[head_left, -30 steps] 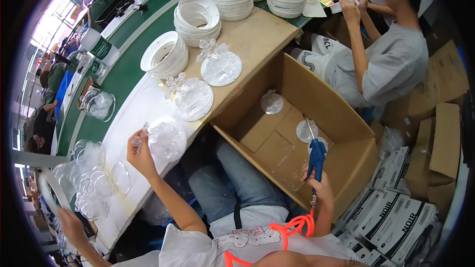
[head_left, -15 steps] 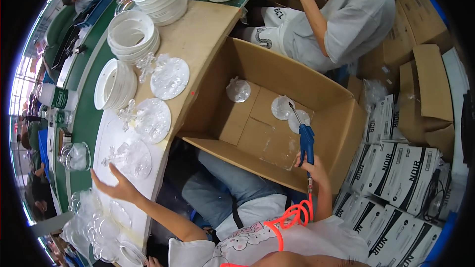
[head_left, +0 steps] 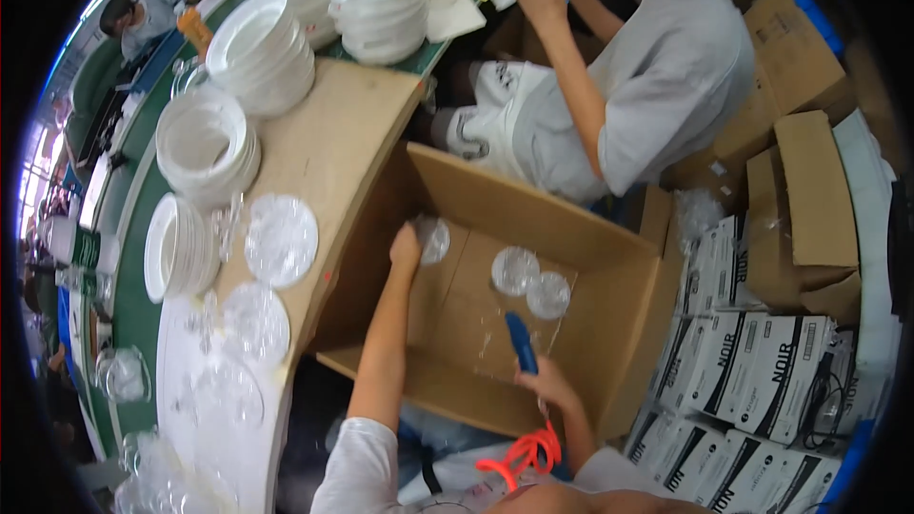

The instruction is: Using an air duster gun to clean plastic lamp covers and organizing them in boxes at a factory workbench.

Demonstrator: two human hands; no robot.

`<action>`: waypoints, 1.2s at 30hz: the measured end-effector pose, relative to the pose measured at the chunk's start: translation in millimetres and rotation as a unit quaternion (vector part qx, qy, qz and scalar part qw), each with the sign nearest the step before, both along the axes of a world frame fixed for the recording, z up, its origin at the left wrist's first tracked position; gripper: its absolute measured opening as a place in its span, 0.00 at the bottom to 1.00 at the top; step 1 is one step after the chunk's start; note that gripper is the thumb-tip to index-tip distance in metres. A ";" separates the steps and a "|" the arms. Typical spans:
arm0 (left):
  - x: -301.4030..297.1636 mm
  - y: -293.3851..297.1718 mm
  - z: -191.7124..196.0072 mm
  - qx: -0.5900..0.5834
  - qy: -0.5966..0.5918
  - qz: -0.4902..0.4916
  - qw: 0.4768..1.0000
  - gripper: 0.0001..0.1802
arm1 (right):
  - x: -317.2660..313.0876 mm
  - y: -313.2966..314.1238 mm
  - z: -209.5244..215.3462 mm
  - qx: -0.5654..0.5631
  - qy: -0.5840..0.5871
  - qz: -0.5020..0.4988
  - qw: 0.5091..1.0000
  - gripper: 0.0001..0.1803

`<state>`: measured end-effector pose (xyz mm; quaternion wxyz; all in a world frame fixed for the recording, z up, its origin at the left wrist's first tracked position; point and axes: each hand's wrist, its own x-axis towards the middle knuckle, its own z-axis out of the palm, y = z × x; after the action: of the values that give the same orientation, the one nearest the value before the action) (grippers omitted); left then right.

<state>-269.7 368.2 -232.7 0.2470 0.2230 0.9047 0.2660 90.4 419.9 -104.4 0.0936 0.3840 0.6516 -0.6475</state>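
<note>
My left hand (head_left: 407,246) reaches into a large open cardboard box (head_left: 533,190). Its fingers are closed at the edge of a clear round plastic disc (head_left: 435,240) by the box's left wall; the fingertips are partly hidden. Wrapped around a blue air blow gun (head_left: 521,341), my right hand (head_left: 547,384) is over the near part of the box. A coiled orange hose (head_left: 524,457) runs from the gun. Two more clear discs, a left one (head_left: 515,270) and a right one (head_left: 548,296), lie touching on the box floor beyond the nozzle.
Several clear discs (head_left: 281,240) with small clear pieces lie along the table (head_left: 357,100) at left, beside stacked white rings (head_left: 207,148). A co-worker in a grey shirt (head_left: 676,86) sits beyond the box. Printed cartons (head_left: 752,362) are stacked at right.
My left hand has swung from above the table into the box, reaching the disc by its left wall. The blow gun has dipped lower and nearer. The whole view has shifted.
</note>
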 end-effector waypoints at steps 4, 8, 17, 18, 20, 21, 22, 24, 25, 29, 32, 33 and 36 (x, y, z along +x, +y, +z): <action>-42.6 -34.0 -120.2 0.185 0.000 0.005 0.983 0.20 | -9.3 -18.9 -26.8 0.055 -0.024 0.136 0.989 0.13; -38.1 -4.2 -142.6 0.180 -0.019 -0.007 0.983 0.19 | -6.8 -8.7 -39.8 0.065 -0.068 0.125 0.988 0.14; -17.0 7.0 -87.0 0.058 -0.002 -0.057 0.997 0.15 | -27.9 -12.1 -23.5 0.037 -0.036 0.088 0.995 0.14; -7.9 3.5 -58.7 0.023 0.021 -0.095 0.995 0.13 | -30.3 -11.8 -20.3 0.058 -0.044 0.113 0.991 0.15; 4.8 -17.9 -30.0 0.051 0.110 -0.065 0.991 0.11 | -28.3 -18.4 -36.3 0.073 -0.031 0.142 0.987 0.15; 9.5 -25.0 -8.3 0.070 0.135 -0.049 0.987 0.11 | -29.4 -21.7 -29.4 0.069 -0.027 0.146 0.987 0.15; 20.4 -32.7 13.6 0.079 0.132 -0.014 0.988 0.10 | -36.4 -22.0 -18.2 0.077 -0.006 0.153 0.985 0.14; 26.8 -51.7 35.6 0.110 0.122 -0.012 0.986 0.12 | -49.6 -27.0 10.2 0.082 0.019 0.162 0.983 0.14; 33.1 -57.6 43.6 0.146 0.127 0.006 0.981 0.13 | -54.0 -29.5 26.9 0.105 0.024 0.167 0.980 0.13; 57.8 -66.1 61.4 0.147 0.113 0.035 0.982 0.13 | -43.6 -40.1 39.9 0.165 0.101 0.170 0.966 0.12; 54.1 -86.2 56.4 0.165 0.101 0.086 0.977 0.13 | -38.1 -52.5 45.6 0.170 0.098 0.191 0.962 0.12; 52.3 -87.6 58.0 0.153 0.096 0.099 0.979 0.14 | -35.9 -55.8 46.8 0.179 0.106 0.194 0.959 0.12; 54.1 -93.8 61.1 0.164 0.098 0.107 0.976 0.15 | -30.2 -62.2 57.6 0.166 0.082 0.205 0.961 0.12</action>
<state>-215.6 274.4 -171.5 0.0879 0.1875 0.8872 0.4123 60.2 357.6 -46.8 0.1051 0.1980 0.8202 -0.5264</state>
